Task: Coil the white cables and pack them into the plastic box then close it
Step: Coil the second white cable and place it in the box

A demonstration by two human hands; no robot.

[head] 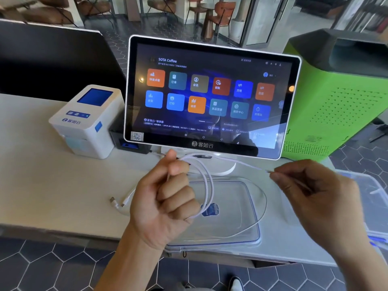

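My left hand (165, 198) is fisted around several loops of a white cable (206, 185) that hang over the clear box lid (237, 232). The cable's free length runs right from the fist to my right hand (310, 194), which pinches it near its end. A second white cable (122, 203) with its plugs lies on the counter left of my left hand. The clear plastic box (375, 206) stands at the right edge, partly behind my right hand.
A touchscreen terminal (210, 97) on a white stand rises just behind my hands. A white label printer (88, 120) sits at the left and a green machine (340, 97) at the right. The counter's front edge runs below the lid.
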